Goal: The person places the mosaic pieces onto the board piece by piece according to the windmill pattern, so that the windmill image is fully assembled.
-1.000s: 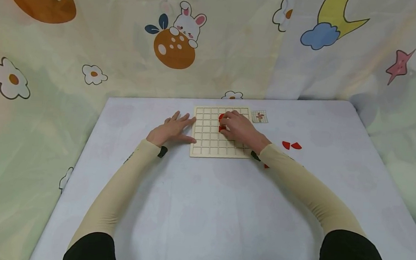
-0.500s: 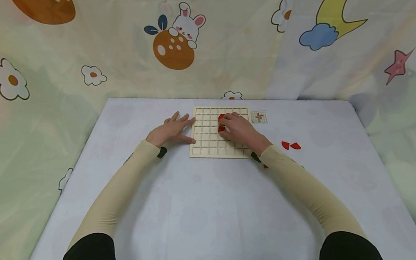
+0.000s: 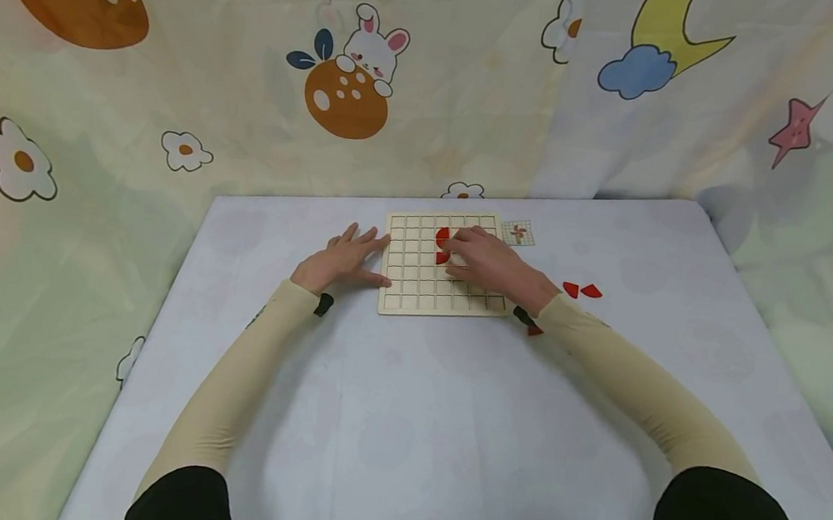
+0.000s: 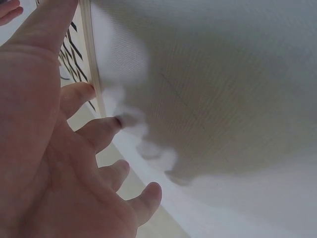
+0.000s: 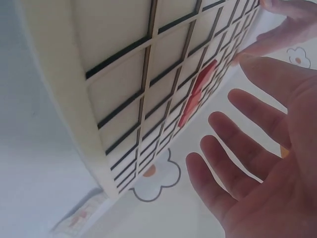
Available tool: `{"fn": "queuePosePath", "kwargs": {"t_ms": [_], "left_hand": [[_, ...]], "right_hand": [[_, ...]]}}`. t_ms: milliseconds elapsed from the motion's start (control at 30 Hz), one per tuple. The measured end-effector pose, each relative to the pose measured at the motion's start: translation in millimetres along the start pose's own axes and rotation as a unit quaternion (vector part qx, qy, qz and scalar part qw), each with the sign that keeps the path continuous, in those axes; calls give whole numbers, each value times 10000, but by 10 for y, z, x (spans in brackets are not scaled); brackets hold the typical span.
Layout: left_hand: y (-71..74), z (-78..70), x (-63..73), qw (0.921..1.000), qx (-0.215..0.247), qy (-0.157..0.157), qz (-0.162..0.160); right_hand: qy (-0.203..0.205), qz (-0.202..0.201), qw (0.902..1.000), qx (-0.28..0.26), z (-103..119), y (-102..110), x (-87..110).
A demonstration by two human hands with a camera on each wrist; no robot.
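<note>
Several flat red pieces (image 3: 442, 236) look placed on pale wooden grid board (image 3: 413, 297), left hand (image 3: 339, 263) and right hand (image 3: 493, 263) spread; next, likely fetch loose red wedge (image 3: 592, 291).

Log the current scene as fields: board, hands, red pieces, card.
board: pale rectangular gridded board, flat on a white table
left hand: thumb and index fingertip at its left edge
right hand: over the board, no held piece visible
red on board: flat red pieces, at least two, near the right fingers
red off board: two flat red wedges right of the board; a third piece nearer, partly hidden
card: small white gridded card, red pattern, beside the board
</note>
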State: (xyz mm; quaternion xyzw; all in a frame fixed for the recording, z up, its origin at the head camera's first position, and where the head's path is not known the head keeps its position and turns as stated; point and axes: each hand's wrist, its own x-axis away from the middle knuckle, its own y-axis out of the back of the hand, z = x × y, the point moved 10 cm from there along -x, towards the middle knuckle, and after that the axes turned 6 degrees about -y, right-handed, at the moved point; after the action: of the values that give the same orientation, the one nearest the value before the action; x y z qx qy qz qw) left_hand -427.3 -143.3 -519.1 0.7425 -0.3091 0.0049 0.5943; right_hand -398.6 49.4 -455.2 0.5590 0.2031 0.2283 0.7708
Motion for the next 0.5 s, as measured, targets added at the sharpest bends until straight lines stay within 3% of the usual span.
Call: {"fn": "queuePosePath", "kwargs": {"t_ms": [133, 500], "left_hand": [[-2, -3, 6, 10000, 34, 2, 10], [-4, -4, 13, 10000, 11, -6, 7]], "right_hand": [[-24, 43, 9999, 102, -56, 42, 80], [-603, 357, 9975, -36, -349, 174, 340]]}}
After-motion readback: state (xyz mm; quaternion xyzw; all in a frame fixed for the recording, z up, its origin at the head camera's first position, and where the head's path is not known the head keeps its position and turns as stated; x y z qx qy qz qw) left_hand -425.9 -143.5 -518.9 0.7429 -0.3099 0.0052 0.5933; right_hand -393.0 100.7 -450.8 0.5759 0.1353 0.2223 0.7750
